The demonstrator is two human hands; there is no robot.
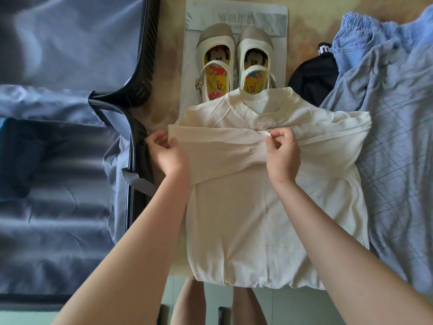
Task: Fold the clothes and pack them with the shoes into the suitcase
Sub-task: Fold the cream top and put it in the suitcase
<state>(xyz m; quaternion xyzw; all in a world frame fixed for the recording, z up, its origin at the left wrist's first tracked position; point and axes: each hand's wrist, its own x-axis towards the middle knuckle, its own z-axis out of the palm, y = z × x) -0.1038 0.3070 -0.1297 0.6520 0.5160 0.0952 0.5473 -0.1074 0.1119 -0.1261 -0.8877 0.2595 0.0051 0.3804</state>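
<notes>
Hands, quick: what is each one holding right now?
Left hand: closed, pinching the folded edge of the sweater.
Right hand: closed, pinching the sleeve cuff.

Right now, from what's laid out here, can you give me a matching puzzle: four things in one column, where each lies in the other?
1. cream knitted V-neck sweater
2. pair of cream strap shoes
3. open suitcase with grey-blue lining
4. light blue checked garment

a. far right, crumpled
b. on the white printed bag
c. far left
d. centre, sleeve folded across

Pairs: 1-d, 2-b, 3-c, 4-a.
</notes>
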